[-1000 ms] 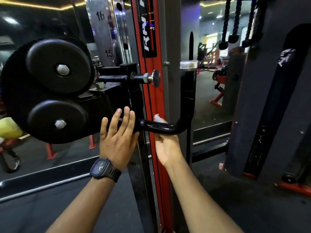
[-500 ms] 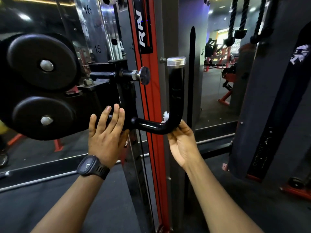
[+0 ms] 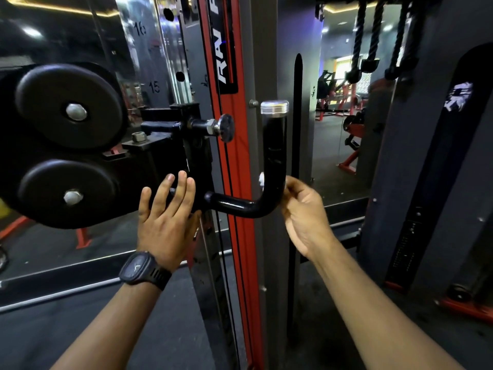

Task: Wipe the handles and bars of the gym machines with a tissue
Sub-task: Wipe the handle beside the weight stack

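A black L-shaped handle (image 3: 274, 156) with a silver cap sticks out of the black pulley carriage (image 3: 165, 161) on the red and grey upright. My right hand (image 3: 304, 209) curls round the handle's bend from the right, pressing a white tissue (image 3: 261, 179) against it; only a scrap of tissue shows left of the bar. My left hand (image 3: 166, 220), wearing a black watch, lies flat with straight fingers on the carriage beside the handle's base.
Two black round pulley covers (image 3: 66, 145) bulge out at the left. A pull pin with a knob (image 3: 225, 128) juts from the carriage above the handle. Black ropes (image 3: 373, 41) hang at the upper right. A dark padded panel (image 3: 440, 169) stands to the right.
My right hand has slid along the handle from its horizontal part to the bend and a little up the vertical part, tissue with it. My left hand stays flat on the carriage.
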